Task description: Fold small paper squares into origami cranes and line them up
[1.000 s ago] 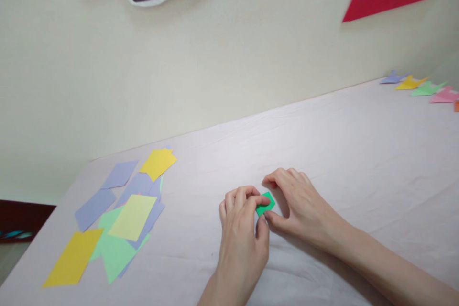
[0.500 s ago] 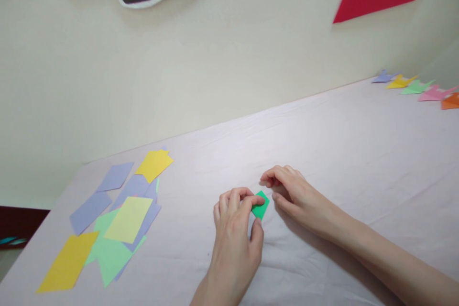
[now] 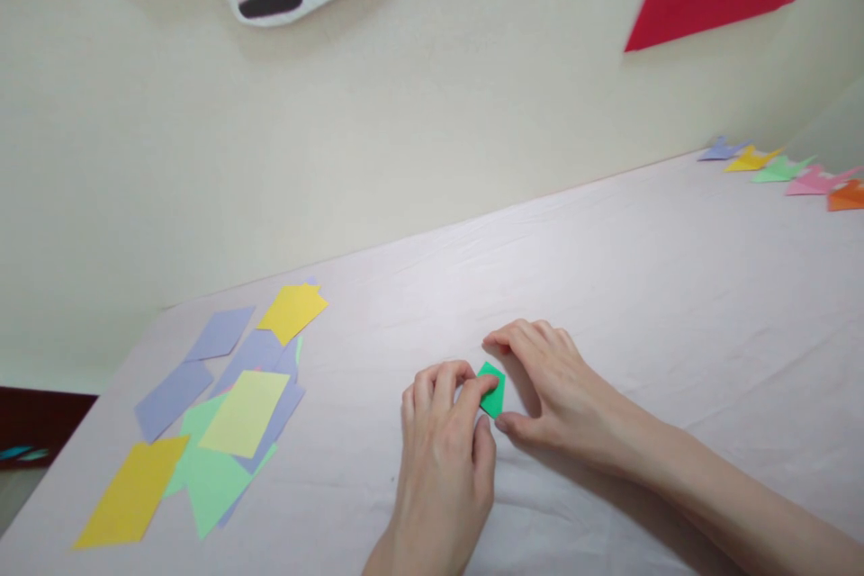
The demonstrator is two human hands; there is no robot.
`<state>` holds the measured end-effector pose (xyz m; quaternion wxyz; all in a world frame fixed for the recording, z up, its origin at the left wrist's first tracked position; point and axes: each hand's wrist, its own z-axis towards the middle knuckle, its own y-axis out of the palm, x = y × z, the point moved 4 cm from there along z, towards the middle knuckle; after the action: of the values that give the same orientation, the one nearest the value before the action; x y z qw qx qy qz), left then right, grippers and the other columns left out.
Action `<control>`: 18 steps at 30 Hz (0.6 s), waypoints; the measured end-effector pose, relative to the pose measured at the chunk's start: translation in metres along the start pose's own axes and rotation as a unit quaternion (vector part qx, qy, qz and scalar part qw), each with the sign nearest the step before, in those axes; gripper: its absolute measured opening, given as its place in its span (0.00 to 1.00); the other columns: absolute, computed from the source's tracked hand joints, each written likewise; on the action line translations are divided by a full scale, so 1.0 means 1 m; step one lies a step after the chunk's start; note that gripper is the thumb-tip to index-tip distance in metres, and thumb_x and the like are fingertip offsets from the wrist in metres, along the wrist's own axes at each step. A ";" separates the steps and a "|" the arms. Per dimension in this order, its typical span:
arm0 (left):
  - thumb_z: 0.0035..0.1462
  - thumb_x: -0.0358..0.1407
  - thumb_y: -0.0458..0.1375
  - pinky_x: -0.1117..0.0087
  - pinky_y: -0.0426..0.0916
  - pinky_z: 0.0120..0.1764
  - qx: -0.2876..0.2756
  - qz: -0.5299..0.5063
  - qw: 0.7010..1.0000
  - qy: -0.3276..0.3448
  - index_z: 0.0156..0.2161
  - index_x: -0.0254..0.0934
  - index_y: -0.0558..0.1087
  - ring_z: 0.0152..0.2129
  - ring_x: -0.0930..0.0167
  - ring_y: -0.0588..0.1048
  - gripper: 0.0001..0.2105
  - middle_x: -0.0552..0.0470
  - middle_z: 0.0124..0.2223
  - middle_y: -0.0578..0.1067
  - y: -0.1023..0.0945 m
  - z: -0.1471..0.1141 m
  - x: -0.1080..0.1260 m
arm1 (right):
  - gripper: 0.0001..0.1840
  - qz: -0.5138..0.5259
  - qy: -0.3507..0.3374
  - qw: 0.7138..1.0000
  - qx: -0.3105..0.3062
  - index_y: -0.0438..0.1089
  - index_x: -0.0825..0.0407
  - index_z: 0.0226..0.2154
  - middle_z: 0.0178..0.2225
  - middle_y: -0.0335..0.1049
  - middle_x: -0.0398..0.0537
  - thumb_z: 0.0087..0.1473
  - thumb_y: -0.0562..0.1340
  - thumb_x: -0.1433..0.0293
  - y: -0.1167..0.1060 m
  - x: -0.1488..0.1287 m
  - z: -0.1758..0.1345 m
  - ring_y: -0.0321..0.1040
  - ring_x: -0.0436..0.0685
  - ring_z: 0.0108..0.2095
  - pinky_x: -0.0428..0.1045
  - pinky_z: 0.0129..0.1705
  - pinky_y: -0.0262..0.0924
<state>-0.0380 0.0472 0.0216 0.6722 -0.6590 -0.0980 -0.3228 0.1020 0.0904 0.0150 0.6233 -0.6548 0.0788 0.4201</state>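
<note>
A small green folded paper (image 3: 492,398) lies on the cloth-covered table, close to the lower middle of the view. My left hand (image 3: 445,432) holds it down, the index fingertip pressing on its face and the thumb just below its left side. The other left fingers are curled onto the cloth. To the right, my right hand (image 3: 553,387) is open around the paper, with thumb and index finger spread wide. Its thumb tip is by the paper's lower right corner; whether it touches I cannot tell. The index tip sits above the paper's top.
Loose purple paper (image 3: 174,400), yellow paper (image 3: 131,493), mint-green paper (image 3: 214,488) and a pale yellow sheet (image 3: 244,414) overlap at the left. Several small folded paper figures, including a yellow one (image 3: 751,159), line the far right. A wall (image 3: 405,126) rises behind the table (image 3: 648,270).
My right hand's thumb has moved down and left to the paper's lower corner, widening the gap to its index finger. The left hand stays on the paper. The view has shifted slightly.
</note>
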 end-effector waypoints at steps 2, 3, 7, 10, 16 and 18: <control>0.57 0.22 0.49 0.55 0.63 0.46 0.001 0.012 1.000 0.005 0.51 0.42 0.67 0.47 0.60 0.64 0.20 0.46 0.49 0.68 0.000 -0.001 0.000 | 0.27 -0.010 -0.004 1.000 -0.012 0.62 0.52 0.47 0.46 0.65 0.52 0.43 0.65 0.72 0.001 -0.002 -0.002 0.58 0.64 0.47 0.59 0.48 0.54; 0.57 0.22 0.49 0.55 0.64 0.46 0.003 0.020 1.000 0.007 0.51 0.42 0.67 0.47 0.60 0.64 0.20 0.46 0.49 0.69 0.000 -0.001 0.000 | 0.27 -0.009 -0.003 1.000 -0.014 0.62 0.52 0.48 0.47 0.65 0.52 0.43 0.65 0.72 0.001 -0.002 -0.003 0.58 0.65 0.47 0.60 0.49 0.54; 0.57 0.23 0.50 0.52 0.62 0.51 0.025 0.064 0.997 0.035 0.53 0.40 0.67 0.52 0.59 0.62 0.19 0.44 0.54 0.67 -0.001 -0.002 -0.001 | 0.27 0.036 0.006 0.999 -0.010 0.61 0.51 0.49 0.48 0.65 0.52 0.45 0.64 0.76 -0.003 0.003 -0.002 0.58 0.63 0.49 0.59 0.52 0.54; 0.58 0.25 0.51 0.51 0.57 0.56 0.024 0.088 0.993 0.073 0.54 0.38 0.65 0.58 0.59 0.57 0.19 0.45 0.61 0.64 -0.003 0.000 -0.003 | 0.21 0.075 -0.008 0.997 -0.003 0.63 0.50 0.47 0.46 0.66 0.50 0.49 0.63 0.79 -0.008 0.010 0.001 0.59 0.60 0.49 0.57 0.52 0.56; 0.60 0.28 0.56 0.54 0.60 0.51 0.045 0.105 0.990 0.085 0.48 0.39 0.69 0.52 0.59 0.65 0.11 0.47 0.52 0.73 -0.007 0.006 -0.005 | 0.08 0.069 -0.060 0.996 0.013 0.70 0.49 0.33 0.37 0.68 0.47 0.56 0.59 0.78 -0.012 0.013 0.004 0.62 0.57 0.43 0.54 0.45 0.59; 0.59 0.29 0.57 0.54 0.60 0.51 0.057 0.110 0.988 0.088 0.47 0.39 0.70 0.51 0.59 0.65 0.11 0.47 0.52 0.73 -0.006 0.007 -0.004 | 0.08 0.061 -0.065 0.996 0.015 0.71 0.49 0.31 0.36 0.68 0.47 0.55 0.60 0.78 -0.011 0.012 0.004 0.62 0.57 0.41 0.54 0.45 0.59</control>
<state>-0.0428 0.0560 0.0251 0.7461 -0.5954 0.0169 -0.2975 0.1143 0.1012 0.0162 0.6105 -0.6104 0.0838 0.4977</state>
